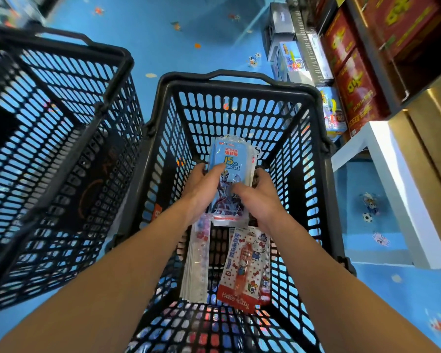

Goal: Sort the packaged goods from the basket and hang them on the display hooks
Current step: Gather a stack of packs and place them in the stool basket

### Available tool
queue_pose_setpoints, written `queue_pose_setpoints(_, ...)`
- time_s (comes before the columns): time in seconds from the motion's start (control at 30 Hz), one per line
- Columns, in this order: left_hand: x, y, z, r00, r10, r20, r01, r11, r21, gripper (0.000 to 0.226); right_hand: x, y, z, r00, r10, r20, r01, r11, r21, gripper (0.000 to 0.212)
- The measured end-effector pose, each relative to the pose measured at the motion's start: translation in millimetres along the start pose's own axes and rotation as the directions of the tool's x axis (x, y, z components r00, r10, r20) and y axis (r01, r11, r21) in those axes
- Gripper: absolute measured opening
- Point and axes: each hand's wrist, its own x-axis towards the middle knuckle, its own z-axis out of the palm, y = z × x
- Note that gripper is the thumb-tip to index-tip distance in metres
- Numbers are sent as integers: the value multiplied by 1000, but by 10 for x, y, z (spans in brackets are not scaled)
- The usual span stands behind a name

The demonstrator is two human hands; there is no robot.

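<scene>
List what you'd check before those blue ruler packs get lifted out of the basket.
1. Both hands on the ruler set packs: the left hand and the right hand grip them from either side. Ok.
2. Whole bundle caught in the grip: several packs show, and their far edges are fanned. Cannot tell.
3. Way up out of the basket: nothing lies over the packs. Ok.
4. Hello Kitty pack and clear ruler stack free of the hands: both lie on the basket floor. Ok.
5. Display hooks in sight: none in view. Not ok.
</scene>
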Motion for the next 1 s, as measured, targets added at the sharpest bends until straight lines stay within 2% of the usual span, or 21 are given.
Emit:
queue_pose_setpoints(0.03, -73, 40, -29, 1000, 8, 4, -8, 1000, 9, 74, -48, -19, 2, 1000, -11, -5, 11, 1000, -17, 44)
queue_pose_setpoints(0.13, -253, 85, -123, 999, 38, -10, -37, 998, 42, 38, -258, -106, 4, 998, -62, -21, 61, 997, -48, 39)
queue_pose_setpoints(0.17, -320, 95, -153, 999, 49, -3, -48, 997, 59, 35, -335, -130, 6, 996, -88, -25, 86, 994, -66, 37)
queue_pose_setpoints(0.23, -489, 116, -233, 997, 69, 18, -70, 993, 93, 38, -523, -181, 26, 991, -128, -31, 125, 988, -87, 36)
queue_pose_setpoints(0.33, -820, 180, -388, 989, 126, 80, -137, 978, 155, 61, -868, -251, 64, 985, -169, -42, 162, 977, -138, 35)
queue_pose_setpoints(0.4, -1106, 232, -526, 977, 179, 119, -200, 959, 201, 61, -1158, -321, 87, 979, -200, -47, 190, 967, -171, 30)
queue_pose_setpoints(0.5, -1506, 238, -777, 948, 270, 169, -307, 914, 265, 55, -1650, -410, 137, 960, -269, -76, 240, 933, -269, 41)
queue_pose_setpoints(0.6, -1922, 218, -1110, 922, 282, 266, -362, 873, 327, 21, -2176, -471, 239, 961, -260, -92, 210, 905, -369, 46)
queue_pose_setpoints(0.67, -2191, 196, -1353, 902, 220, 372, -364, 850, 380, 6, -2527, -487, 291, 975, -220, -25, 197, 912, -361, 41)
queue_pose_setpoints(0.8, -2694, 66, -1817, 795, -86, 601, -329, 771, 545, 21, -3199, -456, 453, 965, -75, 250, 165, 917, -364, 19)
queue_pose_setpoints(0.9, -2935, -144, -2070, 727, -297, 619, -282, 693, 664, 19, -3468, -326, 605, 919, 93, 382, 99, 885, -455, 18)
queue_pose_setpoints(1.0, -2993, -543, -2175, 662, -447, 602, -224, 649, 727, 13, -3602, -72, 779, 865, 272, 421, 45, 794, -606, 14)
